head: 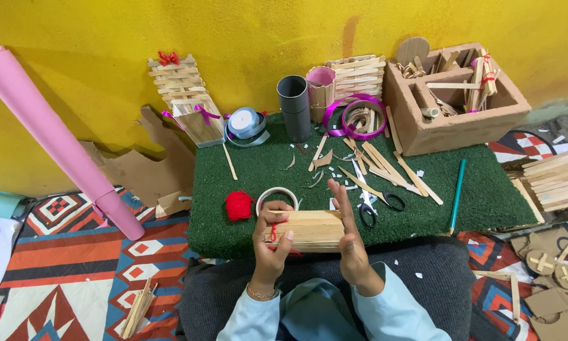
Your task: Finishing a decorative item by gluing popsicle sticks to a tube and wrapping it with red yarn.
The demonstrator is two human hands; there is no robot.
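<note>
Over green turf (246,170), left hand (270,243) clamps the stick bundle (309,228); right hand (352,243), grip spread, braces its end.

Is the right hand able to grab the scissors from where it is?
Probably yes. The right hand is pressed flat against the wooden stick bundle, and the scissors lie just beyond it on the green mat, with nothing between them.

A stick bundle (309,229) is sitting between the left hand (270,243) and right hand (350,237), before the mat (258,167). On the mat, yarn (238,205) is lying left of a tape ring (276,196), scissors (371,201) right. A box (460,123) is standing behind, a roll (56,142) leaning far left.
</note>
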